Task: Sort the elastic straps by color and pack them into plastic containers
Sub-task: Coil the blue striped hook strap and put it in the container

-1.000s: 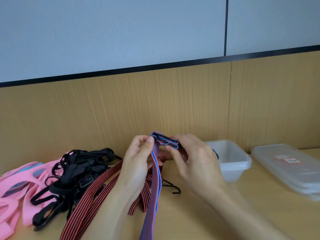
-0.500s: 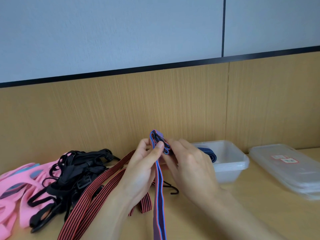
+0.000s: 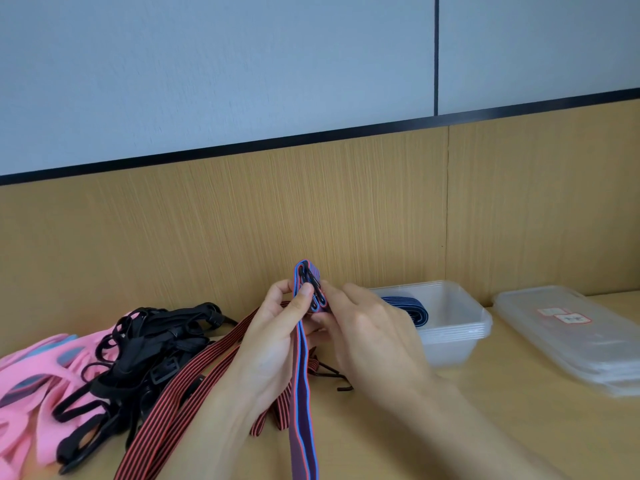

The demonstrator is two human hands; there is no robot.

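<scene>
While its tail hangs down twd the viewer, a blue-purple strap [image 3: 304, 403] is folded up btwn both hands over the bench [image 3: 450, 438].
L hand [image 3: 273, 337] & R hand [image 3: 370, 327] both have fingers [image 3: 304, 296] curled on the strap's folded top, pinching it w/ a black hook [image 3: 309, 279] in the fold. Left of them, on the bench: red-black striped straps [image 3: 207, 362], then black straps [image 3: 145, 344], then pink straps [image 3: 27, 379] at the edge. Behind R hand sits a stack of clear containers [image 3: 460, 329] w/ one blue strap [image 3: 412, 308] coiled inside; clear lids [image 3: 588, 348] lie stacked further right. Behind all: wood panel [image 3: 207, 230].
</scene>
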